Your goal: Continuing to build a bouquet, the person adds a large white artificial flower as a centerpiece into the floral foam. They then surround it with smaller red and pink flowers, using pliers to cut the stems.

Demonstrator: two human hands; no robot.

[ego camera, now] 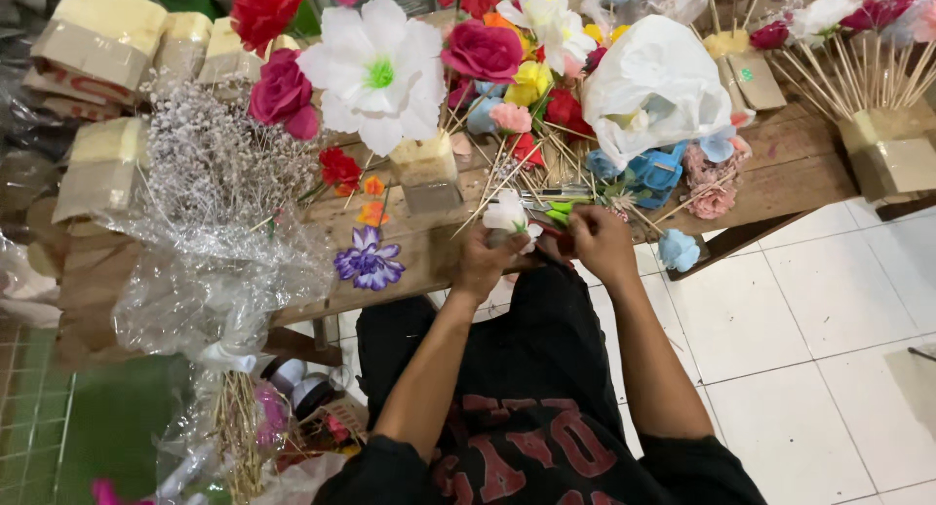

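Left hand (485, 261) gripped white flower (509, 215), right hand (602, 242) pinched its stem end; best kept steady above tabletop (780, 164).

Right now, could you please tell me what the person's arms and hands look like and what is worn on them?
Both forearms are bare from the elbows down. The left hand and right hand wear no gloves; no rings or watch can be made out. Black sleeves end near the elbows, part of a black shirt with red lettering.
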